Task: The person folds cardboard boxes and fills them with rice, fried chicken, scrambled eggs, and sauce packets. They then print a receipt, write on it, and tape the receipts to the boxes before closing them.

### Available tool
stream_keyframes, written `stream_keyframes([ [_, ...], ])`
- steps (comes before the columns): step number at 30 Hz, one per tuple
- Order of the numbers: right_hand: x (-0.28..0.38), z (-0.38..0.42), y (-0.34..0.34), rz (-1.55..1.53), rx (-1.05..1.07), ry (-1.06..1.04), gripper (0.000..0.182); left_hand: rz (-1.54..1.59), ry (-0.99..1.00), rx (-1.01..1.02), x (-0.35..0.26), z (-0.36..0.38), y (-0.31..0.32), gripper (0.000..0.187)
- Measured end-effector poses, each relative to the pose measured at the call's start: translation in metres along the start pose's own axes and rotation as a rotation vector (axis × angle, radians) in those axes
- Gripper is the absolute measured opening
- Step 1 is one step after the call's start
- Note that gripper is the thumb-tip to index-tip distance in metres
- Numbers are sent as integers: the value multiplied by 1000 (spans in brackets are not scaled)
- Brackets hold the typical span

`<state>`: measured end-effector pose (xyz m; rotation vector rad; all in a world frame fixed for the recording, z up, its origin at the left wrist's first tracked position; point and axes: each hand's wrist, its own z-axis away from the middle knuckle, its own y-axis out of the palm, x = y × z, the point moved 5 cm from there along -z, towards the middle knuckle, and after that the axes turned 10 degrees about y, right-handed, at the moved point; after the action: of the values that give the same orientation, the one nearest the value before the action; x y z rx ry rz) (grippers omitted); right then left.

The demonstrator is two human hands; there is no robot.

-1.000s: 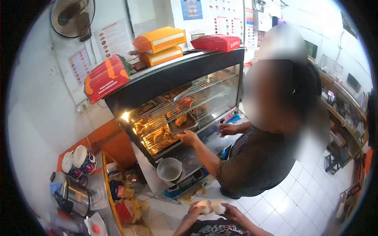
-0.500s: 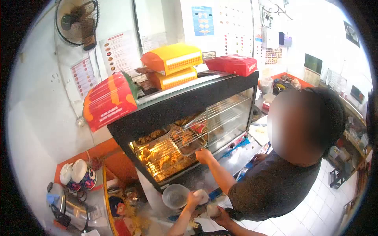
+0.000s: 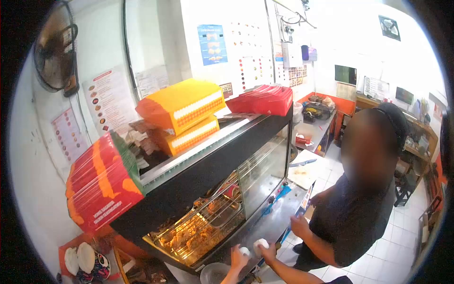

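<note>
While fried chicken is already displayed, two white rounded items (contents unclear) are clasped by the fingers of the left hand and right hand, not set down.

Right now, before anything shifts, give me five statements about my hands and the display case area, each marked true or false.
1. The left hand holds a white rounded item. True.
2. The right hand is empty. False: it holds another white rounded item.
3. The yellow cartons are stacked on top of the display case. True.
4. The knife lies among the fried chicken. False: it lies on the cutting board, and the fried chicken is in the display case.
5. The co-worker wears a dark cap. True.
</note>
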<state>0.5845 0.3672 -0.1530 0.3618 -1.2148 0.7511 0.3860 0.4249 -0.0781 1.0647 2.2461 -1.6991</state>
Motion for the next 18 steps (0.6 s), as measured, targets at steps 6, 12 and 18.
stream_keyframes([
  [6, 15, -41, 3, 901, 118, -386, 64, 700, 606, 72, -253, -150, -280, 17],
  [12, -18, -29, -53, 600, 387, -289, 61, 339, 950, -505, -420, -363, -433, 25],
  [18, -113, 21, -187, 370, 830, 399, 43, -70, 493, 75, -413, -604, -377, 54],
])
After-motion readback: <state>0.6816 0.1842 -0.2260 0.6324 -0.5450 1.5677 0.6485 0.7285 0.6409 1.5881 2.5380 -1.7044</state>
